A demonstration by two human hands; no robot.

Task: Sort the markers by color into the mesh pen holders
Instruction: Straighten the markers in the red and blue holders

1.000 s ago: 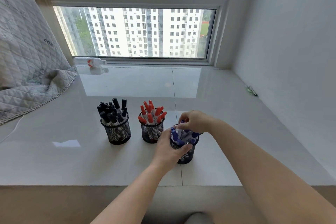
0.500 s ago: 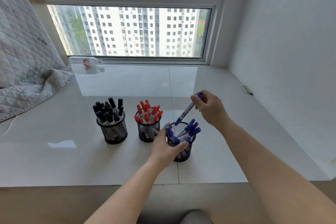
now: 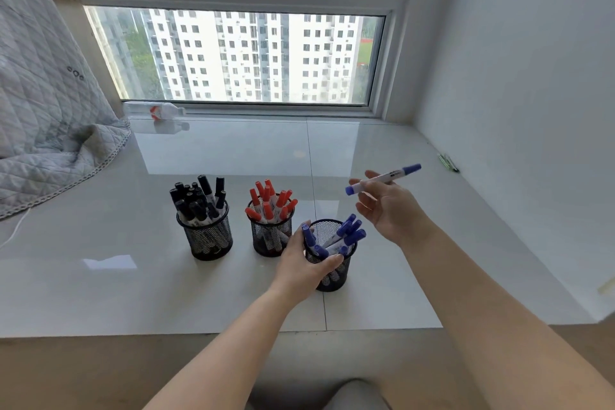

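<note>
blue marker (image 3: 383, 179) lifted higher, seemingly level

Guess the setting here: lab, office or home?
Likely a home, high up in an apartment block: a glossy tiled window ledge under a sliding window facing residential towers, with a quilted bed cover draped at the left. No lab or office fittings show.

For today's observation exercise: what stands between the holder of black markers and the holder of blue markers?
In the head view, the holder of red markers stands between the black-marker holder and the blue-marker holder.
</note>
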